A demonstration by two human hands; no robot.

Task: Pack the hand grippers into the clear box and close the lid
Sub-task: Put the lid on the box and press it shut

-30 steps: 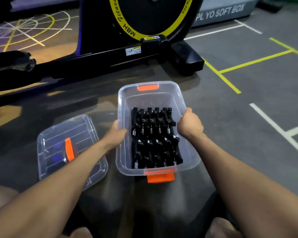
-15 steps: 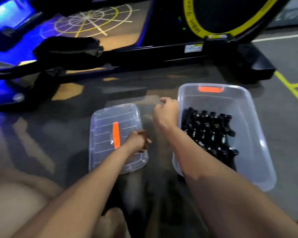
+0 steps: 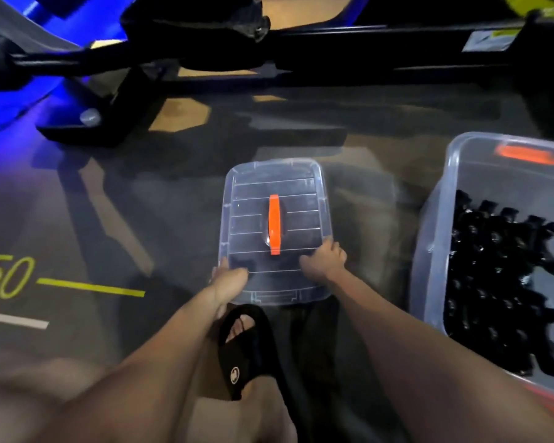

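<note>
The clear lid [image 3: 274, 187] with an orange handle lies flat on the dark floor in the middle of the head view. My left hand [image 3: 229, 281] grips its near left edge. My right hand [image 3: 323, 260] grips its near right edge. At the right stands the clear box [image 3: 435, 238], open, with an orange latch at its far end. Several black hand grippers [image 3: 499, 279] fill it in packed rows. The box's near end runs out of the frame.
A black exercise machine frame [image 3: 269, 68] crosses the floor beyond the lid, with a blue-lit part at the far left. My foot in a black sandal [image 3: 247, 343] rests just below the lid. Yellow and white floor markings [image 3: 90, 287] lie at the left.
Both hands have left the box and moved left to the lid, where they now grip its near edge. The view has swung left, so the box sits at the right edge.
</note>
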